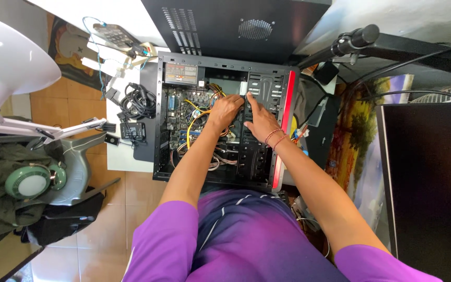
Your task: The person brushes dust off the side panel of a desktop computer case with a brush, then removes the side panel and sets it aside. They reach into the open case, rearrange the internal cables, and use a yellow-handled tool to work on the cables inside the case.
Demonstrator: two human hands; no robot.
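Steadily Inside the Open Computer Case

Deep in the open computer case [220, 117], lying on its side on the white worktop [116, 156], with both hands meeting near the drive bays. Left hand [224, 112] curled down among the wires, fingers bent together, though whether clamped on anything cannot be told, since the tips sit hidden behind the knuckles. Right hand [259, 122] laid flat against the black drive cage [264, 91], index finger stretched out and pressed to the metal, other fingers loosely apart, holding nothing visible.

Best handled slowly: worth bracing one hand on the cage while the other works, keeping pulls straight and gentle, and steering clear of the yellow cable [197, 122] looping across the circuit board [184, 112]. Worth minding the stamped metal edges too, probably sharp.

Case of black painted sheet steel, boxy, with a glossy red strip [283, 130] down the front edge. Cage slotted and ribbed. Board green and crowded, wires thin, limp and tangled. Removed side panel [225, 26] flat, matt black, pierced with vent holes. Beside the case, a coiled bundle of black cables [137, 102], rubbery and soft
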